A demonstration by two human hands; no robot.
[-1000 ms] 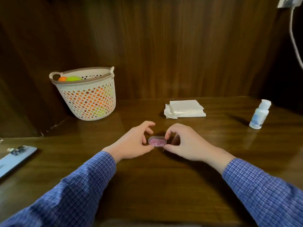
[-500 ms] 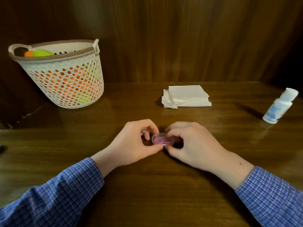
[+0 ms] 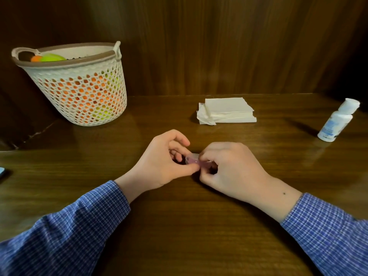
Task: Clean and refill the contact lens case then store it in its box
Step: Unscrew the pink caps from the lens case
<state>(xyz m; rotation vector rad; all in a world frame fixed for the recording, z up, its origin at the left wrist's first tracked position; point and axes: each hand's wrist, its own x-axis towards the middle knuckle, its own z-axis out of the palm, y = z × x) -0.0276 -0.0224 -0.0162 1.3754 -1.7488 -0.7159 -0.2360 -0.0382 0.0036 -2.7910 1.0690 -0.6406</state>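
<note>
1. Nearest the camera, two blue checked sleeves (image 3: 83, 226) reach forward over the dark wooden table (image 3: 179, 226).
2. At mid-table the left hand (image 3: 161, 164) and right hand (image 3: 231, 168) meet on a small clear box (image 3: 192, 158) with something pink inside, presumably the lens case. The box sits low over the table; contact with the wood is hidden.
3. Each grip is pressed together on the box: the left thumb and forefinger pinch its near-left end, the right fingers cover its right half.
4. Judged from this, the opening step is in hand: getting the box open to reach the case. Next comes prying the lid up without spilling or dropping the contents.
5. Farther back lie a stack of white tissues (image 3: 229, 111) and, well to the right, a small white bottle (image 3: 336, 122), likely the solution.
6. Far left stands a perforated basket (image 3: 79, 92).
</note>
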